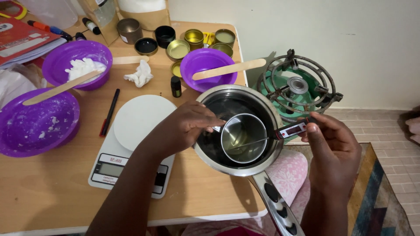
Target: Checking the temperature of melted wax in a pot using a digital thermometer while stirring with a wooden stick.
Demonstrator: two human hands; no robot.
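step: looked like a temperature check, with the thermometer (286, 130) laid across the rim of the saucepan (238, 131) and its thin metal probe dipping into the small steel cup (243, 137)
left hand: the left hand (188, 124) was pinched on the small cup's rim, steadying it inside the pan
right hand: the right hand (330, 146) gripped the thermometer by its black and red body, screen facing up
where it sat: saucepan hung over the right edge of the wooden table (57, 192), handle pointing back toward the person
next bit, my guess: the probe would need to stay in the liquid and off the cup's bottom, with the cup kept level
materials: pan and cup were shiny round steel, liquid inside looked clear and pale yellowish
scale: white kitchen scale (135, 140) with a round smooth plate, just left of the pan
bowls: purple bowls (37, 122), glossy plastic, smeared with white crumbly stuff, flat wooden sticks resting in them
stove: green round gas burner (297, 87) on the floor, not lit as far as i could tell
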